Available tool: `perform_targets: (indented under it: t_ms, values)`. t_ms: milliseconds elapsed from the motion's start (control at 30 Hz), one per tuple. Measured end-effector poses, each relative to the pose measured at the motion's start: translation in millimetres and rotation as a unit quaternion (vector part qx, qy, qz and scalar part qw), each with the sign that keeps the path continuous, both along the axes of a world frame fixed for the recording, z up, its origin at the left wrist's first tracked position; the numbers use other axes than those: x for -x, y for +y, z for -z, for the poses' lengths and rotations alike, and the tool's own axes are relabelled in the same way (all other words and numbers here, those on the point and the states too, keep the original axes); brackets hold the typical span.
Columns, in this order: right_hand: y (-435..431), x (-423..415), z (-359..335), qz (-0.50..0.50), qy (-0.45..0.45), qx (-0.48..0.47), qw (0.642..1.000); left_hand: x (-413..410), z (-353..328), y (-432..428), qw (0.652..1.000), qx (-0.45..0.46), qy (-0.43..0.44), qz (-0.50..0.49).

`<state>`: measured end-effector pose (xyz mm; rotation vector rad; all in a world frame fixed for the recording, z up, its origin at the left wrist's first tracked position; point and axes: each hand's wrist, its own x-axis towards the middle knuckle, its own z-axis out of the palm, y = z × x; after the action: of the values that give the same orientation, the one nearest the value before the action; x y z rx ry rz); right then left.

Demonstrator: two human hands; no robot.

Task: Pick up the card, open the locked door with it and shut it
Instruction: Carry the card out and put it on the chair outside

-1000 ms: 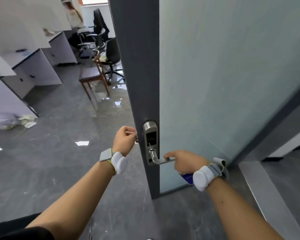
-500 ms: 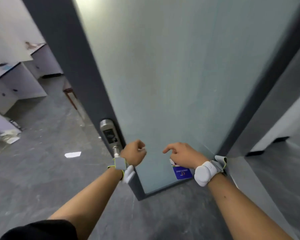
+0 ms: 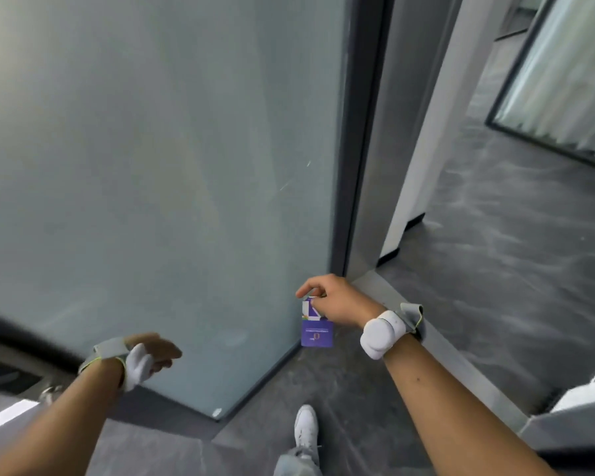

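Note:
A frosted-glass door (image 3: 172,159) with a dark grey frame fills most of the view, standing open at an angle to me. Its silver card lock (image 3: 11,369) shows blurred at the lower left edge. My right hand (image 3: 337,298) pinches a purple and white card (image 3: 316,329) by its top edge, and the card hangs down in front of the door's lower right corner. My left hand (image 3: 153,353) is blurred, near the door just right of the lock, fingers loosely curled with nothing in them. Both wrists wear white bands.
My white shoe (image 3: 305,428) stands on the grey floor (image 3: 495,269) by the door's bottom corner. A white wall corner (image 3: 423,159) and the grey door frame (image 3: 364,132) rise right of the door. A glass partition (image 3: 557,80) lies far right, a white object (image 3: 577,403) at the lower right.
The view has swung right, so the office behind the door is out of sight. My left hand let go of the handle and dropped lower. My right hand lifted away with the card.

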<state>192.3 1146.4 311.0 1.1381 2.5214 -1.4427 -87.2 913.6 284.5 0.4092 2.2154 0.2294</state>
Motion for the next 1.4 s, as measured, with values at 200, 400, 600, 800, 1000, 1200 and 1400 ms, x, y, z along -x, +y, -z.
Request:
perform_targets:
  t_ms: [200,400,600,800,1000,1200,1400]
  values:
    - [77.5,1.5,-7.5,0.042,-0.012,0.009,0.999,-66.5,-30.4,191.5,0.981,-0.09,-0.107,0.135]
    - [145.9,-43.9,-20.9,0.16,0.004,-0.02,0.987,-155.3,-46.0,332.0,0.938,-0.211,-0.186,0.203]
    - [181.4,-130.7,-31.4,0.36,0.096,-0.008,0.928,-231.7,-52.4,415.5,0.904,-0.232,-0.242,0.264]
    - [221.3,-212.9,-42.6,0.513,0.171,-0.012,0.841,-318.9,-55.9,489.7,0.883,-0.254,-0.278,0.281]
    - [278.7,-263.5,-52.9,0.579,0.259,-0.014,0.773,-376.9,-71.2,566.4,0.878,-0.312,-0.277,0.234]
    - [376.5,-327.8,-76.8,0.598,0.337,0.01,0.727,-431.7,-118.4,669.9,0.871,-0.373,-0.279,0.154]
    - [438.2,-373.4,-76.4,0.627,0.415,0.056,0.657,-476.9,-125.6,737.3,0.875,-0.391,-0.26,0.12]
